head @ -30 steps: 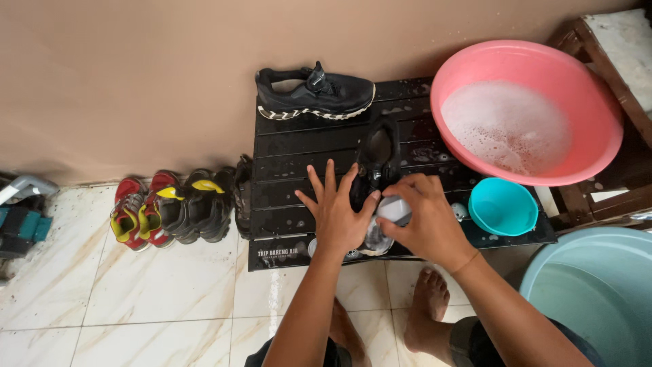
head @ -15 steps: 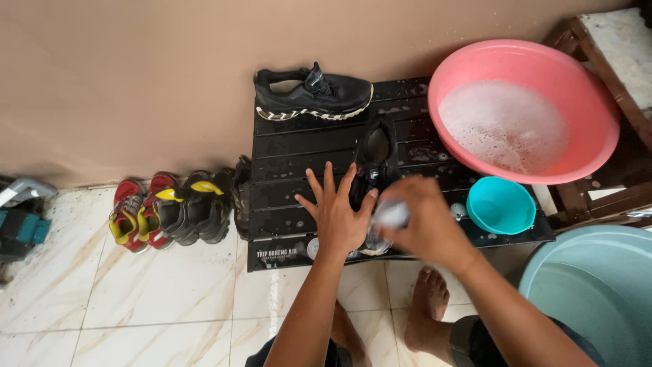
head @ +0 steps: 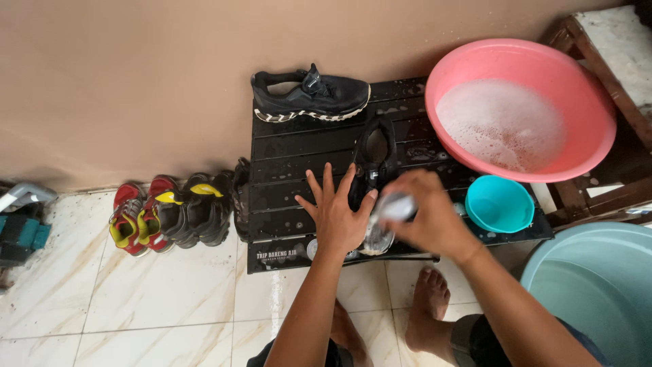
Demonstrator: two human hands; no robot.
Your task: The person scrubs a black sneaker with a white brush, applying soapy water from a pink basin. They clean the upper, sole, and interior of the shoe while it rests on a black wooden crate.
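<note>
Your left hand point(head: 337, 216) lies spread, fingers splayed, on the black shoe point(head: 373, 163) that rests mid-desk point(head: 299, 197), its long axis running from you toward the wall, opening at the far end, while your right hand point(head: 428, 221) has its grip closed around a pale, blurred brush point(head: 394, 206).

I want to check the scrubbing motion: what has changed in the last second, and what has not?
The right hand slid its brush slightly toward the person, along the black shoe. The left hand stayed flat, steadying that shoe. The pink basin and the small teal bowl did not move.
</note>
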